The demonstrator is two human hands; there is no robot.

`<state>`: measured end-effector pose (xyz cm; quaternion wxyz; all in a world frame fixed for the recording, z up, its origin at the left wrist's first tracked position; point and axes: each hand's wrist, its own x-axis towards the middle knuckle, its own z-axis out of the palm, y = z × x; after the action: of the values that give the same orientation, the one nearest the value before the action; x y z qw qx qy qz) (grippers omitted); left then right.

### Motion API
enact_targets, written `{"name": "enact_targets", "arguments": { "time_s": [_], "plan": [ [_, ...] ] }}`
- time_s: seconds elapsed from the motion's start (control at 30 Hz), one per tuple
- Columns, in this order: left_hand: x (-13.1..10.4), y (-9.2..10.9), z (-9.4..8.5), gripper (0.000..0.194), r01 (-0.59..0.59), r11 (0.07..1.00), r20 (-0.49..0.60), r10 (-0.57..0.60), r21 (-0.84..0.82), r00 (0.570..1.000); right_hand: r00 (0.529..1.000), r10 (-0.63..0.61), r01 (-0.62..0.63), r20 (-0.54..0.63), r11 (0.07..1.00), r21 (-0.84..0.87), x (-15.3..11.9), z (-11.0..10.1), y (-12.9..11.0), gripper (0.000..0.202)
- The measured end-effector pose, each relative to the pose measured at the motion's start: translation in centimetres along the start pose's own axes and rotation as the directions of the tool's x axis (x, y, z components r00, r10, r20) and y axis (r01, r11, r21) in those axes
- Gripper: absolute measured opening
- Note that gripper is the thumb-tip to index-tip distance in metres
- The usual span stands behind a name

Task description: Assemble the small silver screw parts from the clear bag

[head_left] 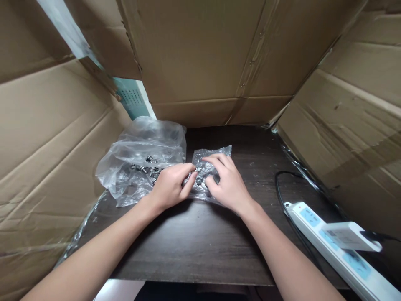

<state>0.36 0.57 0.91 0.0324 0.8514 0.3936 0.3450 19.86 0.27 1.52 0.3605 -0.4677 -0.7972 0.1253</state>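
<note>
My left hand (pixel 173 184) pinches a small metal piece (pixel 197 169) between thumb and forefinger; most of it is covered by the fingers. Across from it, my right hand (pixel 226 180) hovers over a small clear plastic bag (pixel 203 155), its thumb and fingers spread apart with nothing visible between them. Another small metal part (pixel 198 181), looking like a nut, lies on that bag between the hands. Behind my left hand, several dark metal pieces (pixel 152 159), like bolts, sit in a larger clear plastic bag (pixel 156 136).
Cardboard walls (pixel 203 54) enclose the dark wooden table (pixel 188 246) at the back and both sides. A white power strip (pixel 338 251) with a plugged-in white adapter (pixel 351 236) and a black cable (pixel 277 184) lies on the right. Teal printed paper (pixel 133 98) shows through a gap.
</note>
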Motion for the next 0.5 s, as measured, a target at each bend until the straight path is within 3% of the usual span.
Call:
{"name": "enact_targets", "arguments": {
  "time_s": [0.1,0.23,0.4,0.5],
  "plan": [
    [0.0,-0.1,0.0,0.02,0.01,1.0,0.009,-0.01,0.003,1.0,0.984,-0.142,0.156,-0.11,0.978,0.135,0.0,-0.6,-0.7,0.05],
    [0.0,-0.3,0.0,0.02,0.026,0.999,0.003,-0.026,0.02,1.0,0.95,-0.23,0.273,-0.213,0.94,0.205,-0.1,-1.2,-1.3,0.022],
    [0.1,-0.2,0.0,0.02,0.03,0.999,-0.009,-0.03,0.018,1.0,0.944,-0.197,0.262,-0.263,0.935,0.241,-0.1,-1.3,-1.3,0.031],
    [0.0,-0.1,0.0,0.023,0.014,1.0,0.007,-0.014,0.003,1.0,0.973,-0.155,0.185,-0.173,0.968,0.171,-0.1,-0.8,-0.8,0.042]
  ]
}}
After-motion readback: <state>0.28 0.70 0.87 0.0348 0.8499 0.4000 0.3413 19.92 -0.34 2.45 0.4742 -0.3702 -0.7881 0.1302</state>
